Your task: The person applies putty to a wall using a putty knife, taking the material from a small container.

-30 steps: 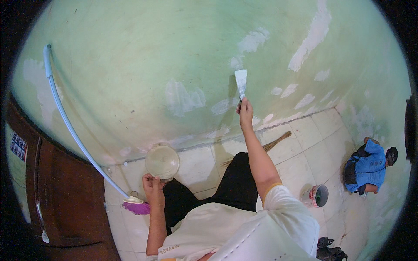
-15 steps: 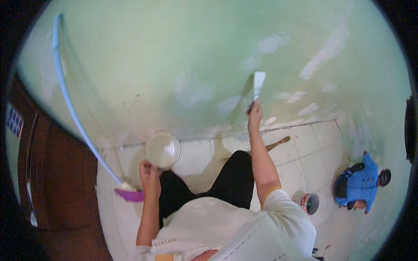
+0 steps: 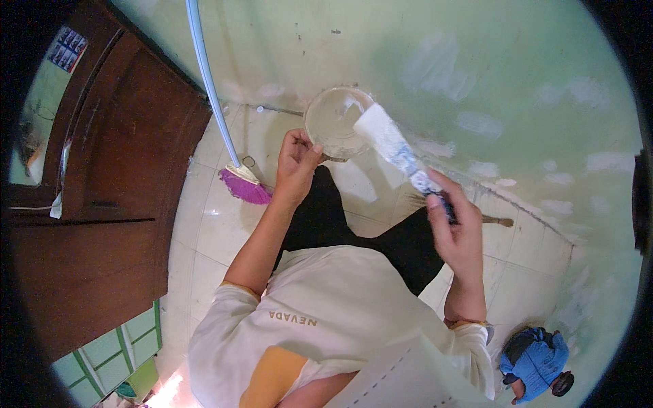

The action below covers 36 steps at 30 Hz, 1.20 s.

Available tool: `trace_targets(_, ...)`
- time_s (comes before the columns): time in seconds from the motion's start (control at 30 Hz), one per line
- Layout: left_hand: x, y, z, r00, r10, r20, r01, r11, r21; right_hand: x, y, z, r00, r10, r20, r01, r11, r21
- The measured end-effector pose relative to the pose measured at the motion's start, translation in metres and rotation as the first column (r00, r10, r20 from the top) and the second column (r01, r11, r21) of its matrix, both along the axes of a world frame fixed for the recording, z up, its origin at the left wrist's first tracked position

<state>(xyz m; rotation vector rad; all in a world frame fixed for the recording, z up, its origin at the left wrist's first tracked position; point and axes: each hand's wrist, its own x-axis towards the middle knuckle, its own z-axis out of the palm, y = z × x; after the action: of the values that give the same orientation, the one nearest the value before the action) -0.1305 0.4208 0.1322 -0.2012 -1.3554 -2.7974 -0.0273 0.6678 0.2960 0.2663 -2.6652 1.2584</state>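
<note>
My left hand [image 3: 298,163] grips the near edge of a round, pale translucent dish [image 3: 322,129], thumb on its rim. A little whitish material shows inside it. In my right hand [image 3: 459,228] is a putty knife [image 3: 391,144], its broad blade coated white and pointing up and left. The blade tip is at the dish's right rim; I cannot tell whether they touch. Beyond both hands stands a green wall [image 3: 503,61] with several white filler patches [image 3: 479,124].
At left, a broom [image 3: 245,185] with purple bristles and a blue handle leans near a dark brown wooden cabinet [image 3: 115,156]. A straw hand brush [image 3: 498,221] lies on the tiled floor [image 3: 204,224] beyond my right knee. Another person in blue [image 3: 534,364] is at lower right.
My right hand has drawn the putty knife away from the wall and down to the dish. My left hand has raised the dish. The view has turned toward the left.
</note>
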Motion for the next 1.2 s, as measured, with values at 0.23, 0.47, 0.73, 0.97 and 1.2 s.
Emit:
trace_targets(0.23, 0.001, 0.007, 0.000, 0.999, -0.030, -0.019, 0.029, 0.999, -0.044, -0.022, -0.021, 0.006, 0.993, 0.021, 0.117, -0.026, 0.999, 0.046)
trace_targets(0.47, 0.004, 0.016, 0.003, 0.998, 0.005, -0.069, -0.010, 0.997, -0.071, -0.038, -0.016, 0.003, 0.990, -0.043, 0.137, 0.031, 0.995, 0.091)
trace_targets(0.73, 0.004, 0.018, 0.003, 0.984, 0.090, -0.153, -0.125, 0.964, -0.233, -0.034, -0.027, -0.015, 0.991, -0.013, -0.133, 0.053, 0.952, 0.301)
trace_targets(0.97, 0.008, 0.028, 0.005, 0.971, 0.109, -0.214, -0.162, 0.955, -0.249, -0.031, -0.037, -0.029, 0.988, 0.024, -0.150, 0.037, 0.920, 0.390)
trace_targets(1.2, 0.007, 0.031, 0.005, 0.966, 0.117, -0.232, -0.183, 0.940, -0.287, -0.031, -0.047, -0.035, 0.998, 0.025, -0.053, -0.013, 0.976, 0.215)
